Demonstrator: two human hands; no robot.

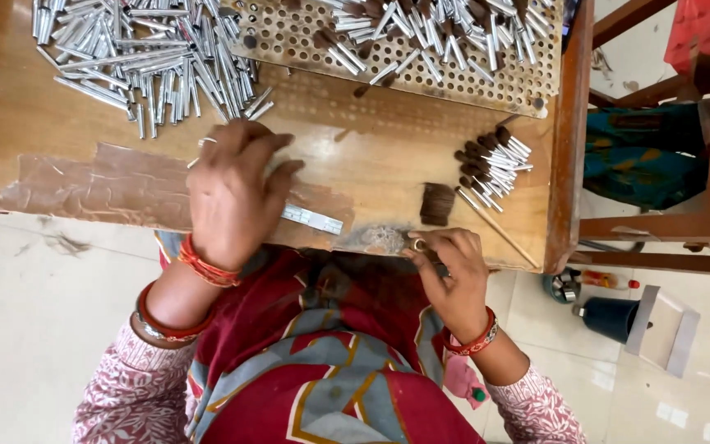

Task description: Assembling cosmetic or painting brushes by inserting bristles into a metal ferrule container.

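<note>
My left hand [232, 193] rests palm down on the wooden table [67, 156], fingers spread, just below a big heap of silver metal tubes [149, 57]; a silver tube [312, 219] lies under its edge. My right hand [451, 275] is at the table's near edge, fingers pinched on a small dark tuft, hard to make out. A clump of dark hair bristle [437, 204] lies just above it. To its right lies a row of finished silver tubes with dark bristle tips [493, 164], beside a thin wooden stick [499, 226].
A perforated board [421, 74] at the table's far side carries several more silver tubes. A wooden frame [573, 140] borders the table on the right. On the tiled floor at right stand a dark blue container [610, 316] and a small bottle [606, 281].
</note>
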